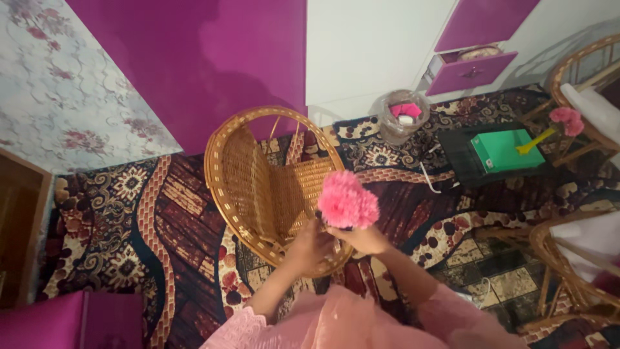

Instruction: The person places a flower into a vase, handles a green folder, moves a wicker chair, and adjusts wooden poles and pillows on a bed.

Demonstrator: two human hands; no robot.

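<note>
Pink pompom flower (348, 200) gripped by both hands (336, 242)

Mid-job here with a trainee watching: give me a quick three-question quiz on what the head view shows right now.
1. True or false: both hands meet beneath the pink pompom flower.
2. Which lies on the patterned carpet directly behind the flower? A) a wicker chair B) a metal bucket C) a stack of books
3. What rests on the green box?

Key:
1. True: the left hand and right hand come together at its base.
2. A, the round wicker chair.
3. A second pink flower on a yellow stem; its stem end lies on the box.
</note>
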